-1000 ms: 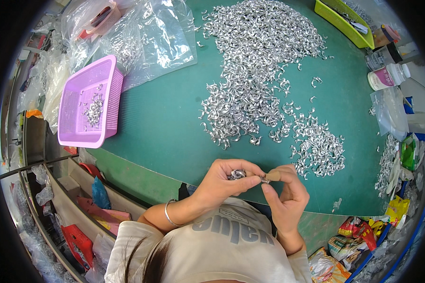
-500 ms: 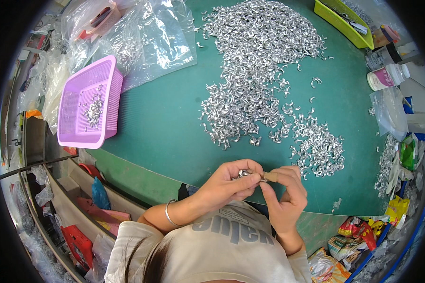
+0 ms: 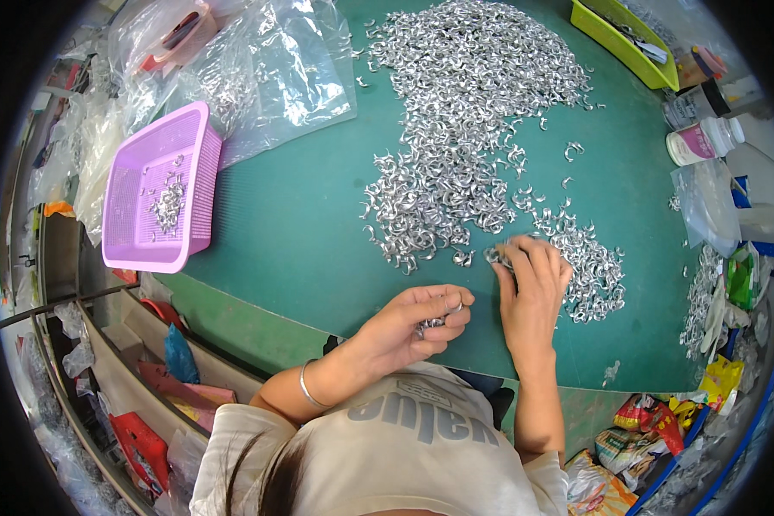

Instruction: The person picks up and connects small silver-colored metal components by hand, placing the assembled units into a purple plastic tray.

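A large heap of small curved silver metal pieces (image 3: 482, 77) spreads over the green table (image 3: 292, 224), with a smaller pile (image 3: 595, 279) at its lower right. Near the table's front edge, my left hand (image 3: 413, 320) is closed around several of these metal pieces (image 3: 430, 323), which show between thumb and fingers. My right hand (image 3: 533, 275) reaches onto the table between the heap and the smaller pile. Its fingers bend down over metal pieces at the pile's left edge; whether one is gripped is hidden.
On the left a purple plastic basket (image 3: 199, 193) holds some metal pieces. Clear plastic bags (image 3: 305, 77) lie behind it. A yellow-green bin (image 3: 623, 43) stands at the far right, with a white bottle (image 3: 705, 142) nearby. More metal pieces (image 3: 703, 297) lie along the right edge.
My right hand has left my left hand and moved forward to the metal pieces. My left hand has shifted slightly left, still holding its pieces.
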{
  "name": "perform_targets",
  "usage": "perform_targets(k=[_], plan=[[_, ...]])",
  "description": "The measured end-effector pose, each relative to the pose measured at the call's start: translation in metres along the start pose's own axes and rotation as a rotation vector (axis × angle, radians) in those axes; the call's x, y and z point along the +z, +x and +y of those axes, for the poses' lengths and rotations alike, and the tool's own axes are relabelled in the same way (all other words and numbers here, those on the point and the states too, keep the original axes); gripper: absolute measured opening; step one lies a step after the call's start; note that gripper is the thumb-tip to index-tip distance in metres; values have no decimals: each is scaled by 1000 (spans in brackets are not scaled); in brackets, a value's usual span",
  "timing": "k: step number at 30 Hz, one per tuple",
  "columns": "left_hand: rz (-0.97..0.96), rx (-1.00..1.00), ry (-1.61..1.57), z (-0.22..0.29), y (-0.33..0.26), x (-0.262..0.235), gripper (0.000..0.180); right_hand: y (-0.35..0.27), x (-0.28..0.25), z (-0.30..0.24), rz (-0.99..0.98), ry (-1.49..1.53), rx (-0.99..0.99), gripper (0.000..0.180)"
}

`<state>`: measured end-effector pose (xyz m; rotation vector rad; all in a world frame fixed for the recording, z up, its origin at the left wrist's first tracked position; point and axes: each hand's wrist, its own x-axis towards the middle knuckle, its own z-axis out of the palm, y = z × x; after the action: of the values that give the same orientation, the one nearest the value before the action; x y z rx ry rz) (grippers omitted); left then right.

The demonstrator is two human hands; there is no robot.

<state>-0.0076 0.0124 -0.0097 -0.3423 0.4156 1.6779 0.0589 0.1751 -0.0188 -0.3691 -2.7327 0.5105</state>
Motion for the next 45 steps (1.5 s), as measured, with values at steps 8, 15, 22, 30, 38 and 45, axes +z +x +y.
perform_targets(k=[8, 15, 22, 30, 38, 45], plan=[[-48, -28, -148, -1, 2, -6, 15, -14, -6, -3, 163, 507, 313, 14], [117, 160, 188, -5, -2, 6, 16, -19, -14, 4, 215, 488, 348, 15], [44, 315, 258, -8, -5, -6, 23, -28, -25, -4, 66, 143, 152, 19], [200, 286, 507, -12, -4, 8, 24, -33, -11, -7, 48, 137, 54, 16], [209, 278, 573, -14, -3, -3, 23, -31, -15, -15, 38, 9, 109, 13], [273, 317, 571, -13, -4, 5, 25, -36, -13, -8, 110, 288, -24, 13]])
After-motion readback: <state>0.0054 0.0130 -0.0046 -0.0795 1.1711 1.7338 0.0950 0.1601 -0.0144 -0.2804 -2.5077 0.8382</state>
